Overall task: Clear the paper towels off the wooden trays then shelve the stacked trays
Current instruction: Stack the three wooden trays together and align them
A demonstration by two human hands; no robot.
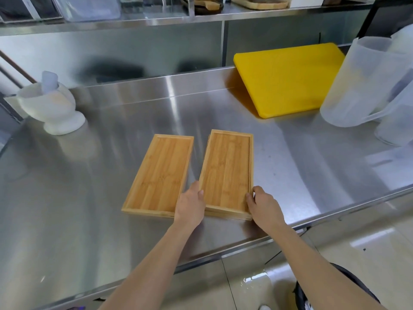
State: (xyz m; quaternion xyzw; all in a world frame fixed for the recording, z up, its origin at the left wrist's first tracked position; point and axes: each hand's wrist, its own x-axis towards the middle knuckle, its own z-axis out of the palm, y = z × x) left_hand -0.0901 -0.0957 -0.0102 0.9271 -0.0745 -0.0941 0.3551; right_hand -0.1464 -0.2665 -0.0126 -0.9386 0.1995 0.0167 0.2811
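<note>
No paper towels in sight on either tray. Stack (226, 173) of trays (looks like two, lower edges peek out at the near end) sits on the steel counter (89, 198), just right of a single tray (159, 175). Left hand (191, 208) grips the stack's left near edge, thumb over the rim, fingers down in the gap beside the single tray. Right hand (262, 203) clamps the stack's right near corner.

Risks, judged from here:
- Both hands hold only the near end; lifting may tip the far end down, and the top tray could slide off.
- Left fingers crowd the single tray and may nudge it.
- Single tray not yet stacked; could be left behind.
</note>
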